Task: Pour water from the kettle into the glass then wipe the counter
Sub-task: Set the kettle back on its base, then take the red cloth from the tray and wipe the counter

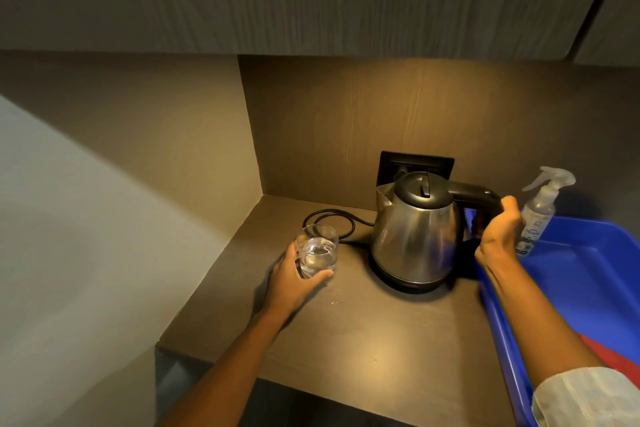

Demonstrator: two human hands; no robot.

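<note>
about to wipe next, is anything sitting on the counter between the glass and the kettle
Only the black power cord, looping behind that gap. The counter directly between glass and kettle shows nothing else.

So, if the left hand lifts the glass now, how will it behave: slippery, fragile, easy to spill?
The glass is clear, smooth and thin-walled, so probably fragile and somewhat slippery. It holds water roughly halfway, so it likely feels heavier than it looks and could slosh if tilted. The left hand wraps its lower part, which should keep it steady.
</note>
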